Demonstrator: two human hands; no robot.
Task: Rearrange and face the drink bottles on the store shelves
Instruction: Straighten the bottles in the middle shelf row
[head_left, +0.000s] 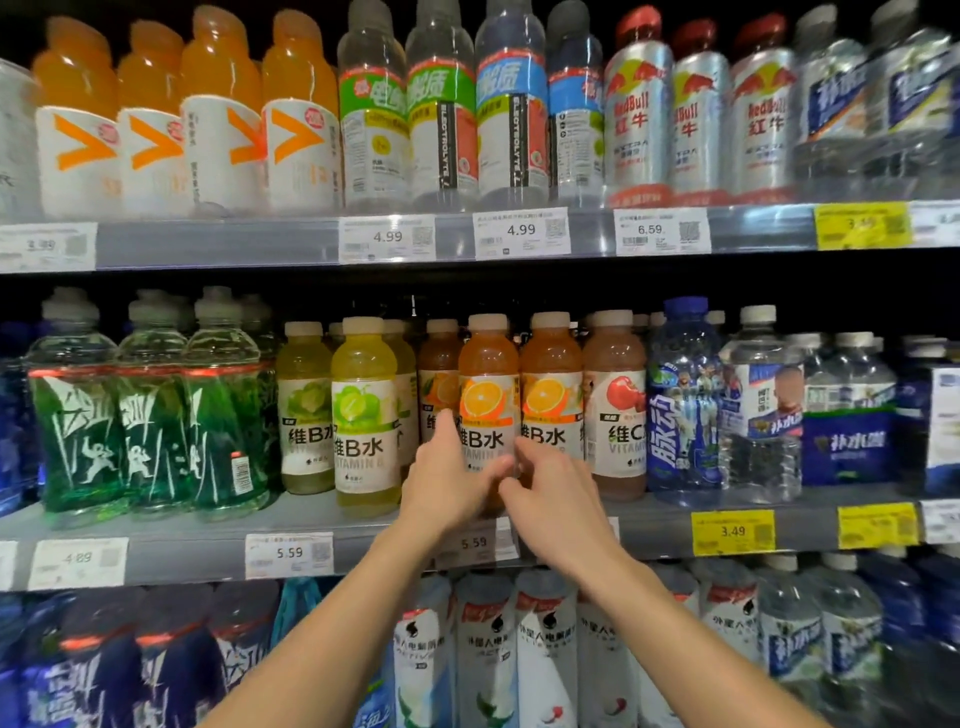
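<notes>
White price tags (289, 555) on the shelf rail left of the hands; yellow price tags (732, 532) to their right; further white tags (521, 233) on the rail above.

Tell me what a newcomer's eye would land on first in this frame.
Both hands, left hand and right hand, meet on the orange vitamin bottle at the middle shelf's front edge. Above, a row of orange sports drinks glows at top left, with silver Red Bull bottles to the right.
</notes>
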